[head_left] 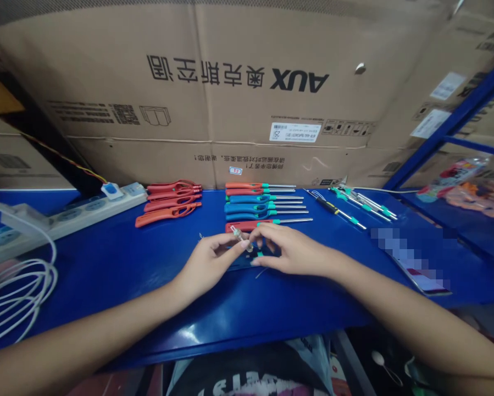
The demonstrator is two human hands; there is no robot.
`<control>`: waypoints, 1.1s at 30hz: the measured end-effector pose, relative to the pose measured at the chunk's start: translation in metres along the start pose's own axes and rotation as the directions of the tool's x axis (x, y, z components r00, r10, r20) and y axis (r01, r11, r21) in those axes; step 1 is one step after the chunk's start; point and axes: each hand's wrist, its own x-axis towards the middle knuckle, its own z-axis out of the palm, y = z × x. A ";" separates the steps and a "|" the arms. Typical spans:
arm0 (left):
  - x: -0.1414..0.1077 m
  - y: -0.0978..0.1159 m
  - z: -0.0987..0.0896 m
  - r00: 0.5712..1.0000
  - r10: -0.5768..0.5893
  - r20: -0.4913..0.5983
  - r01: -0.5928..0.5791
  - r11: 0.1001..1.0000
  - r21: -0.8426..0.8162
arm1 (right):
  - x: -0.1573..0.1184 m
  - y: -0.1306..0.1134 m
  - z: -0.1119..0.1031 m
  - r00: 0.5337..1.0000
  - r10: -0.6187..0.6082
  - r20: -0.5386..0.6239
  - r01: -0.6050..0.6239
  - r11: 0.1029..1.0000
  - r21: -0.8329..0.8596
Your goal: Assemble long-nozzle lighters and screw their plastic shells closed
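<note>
My left hand (214, 259) pinches a small clear lighter tank (243, 240) with a pale green end, tilted between thumb and fingers. Close against it on the right is my right hand (286, 248), its fingertips at the tank and its thumb held apart below. Under the hands lies a dark blue piece (235, 266), mostly covered, with a bit of green near the right thumb. Just beyond them, a red stick lighter (247, 226) with a metal tube rests on the blue table (168, 308).
Behind are several red and blue stick lighters (247, 208), and red handles (168, 213) to their left. At right lie a screwdriver (327, 204), metal lighter tubes (366, 203) and a phone-like flat object (415, 269). A power strip (82, 212) and coiled white cable (24, 286) occupy the left.
</note>
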 end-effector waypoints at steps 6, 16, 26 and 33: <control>-0.002 -0.005 -0.015 0.999 -0.030 -0.023 0.031 0.997 0.076 | -0.009 0.009 -0.016 0.942 -0.022 0.336 0.073 0.988 -0.139; -0.012 -0.009 -0.012 0.990 0.034 0.138 -0.084 0.923 0.377 | -0.010 0.020 0.005 0.978 0.089 0.191 -0.133 0.964 0.232; -0.010 -0.008 -0.013 0.976 0.072 0.206 -0.163 0.869 0.467 | -0.003 0.045 0.016 0.952 0.170 0.256 -0.301 0.683 0.665; -0.011 -0.011 -0.013 0.969 0.105 0.224 -0.202 0.858 0.472 | -0.003 0.047 0.017 0.979 0.106 0.173 -0.199 0.678 0.707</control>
